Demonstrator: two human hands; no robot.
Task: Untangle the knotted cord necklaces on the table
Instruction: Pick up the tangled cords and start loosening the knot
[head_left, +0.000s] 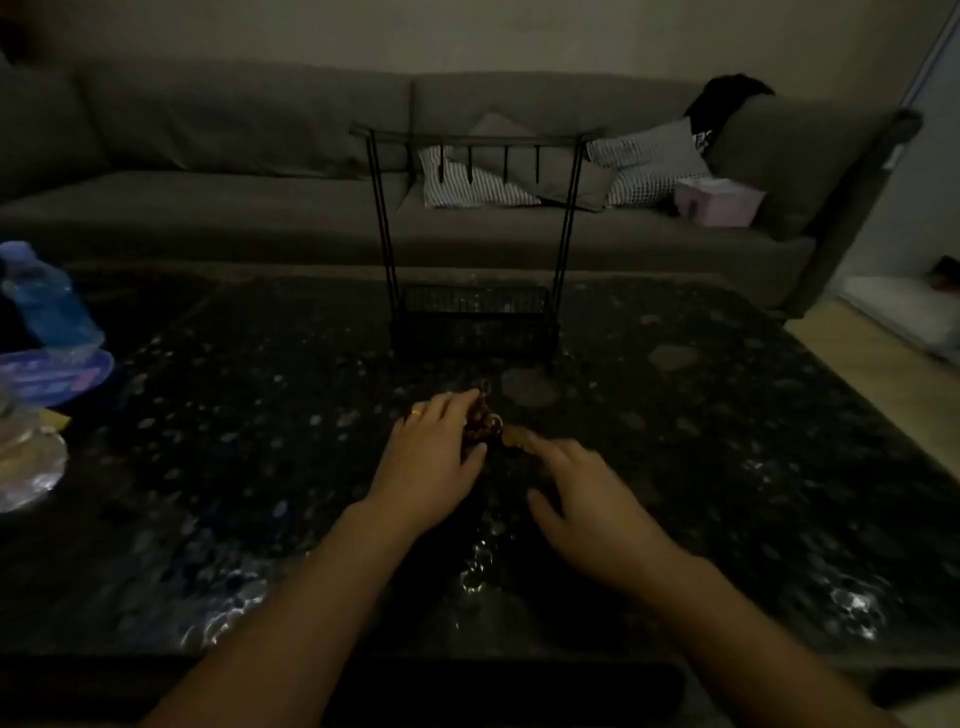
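A small knotted bundle of dark cord necklaces (484, 423) lies on the black speckled table (727, 441), near its middle. My left hand (434, 460) rests beside the bundle on its left, fingers stretched forward and touching it; a ring shows on one finger. My right hand (582, 493) lies to the right and nearer, its forefinger reaching to the bundle's right edge. The dim light hides whether any finger pinches a cord.
A black wire jewellery stand (475, 228) with hooks and a mesh tray stands just beyond the bundle. A blue water bottle (49, 301), a blue plate (57, 376) and crumpled plastic (26, 462) sit at the left edge. A grey sofa (260, 171) with cushions lies behind.
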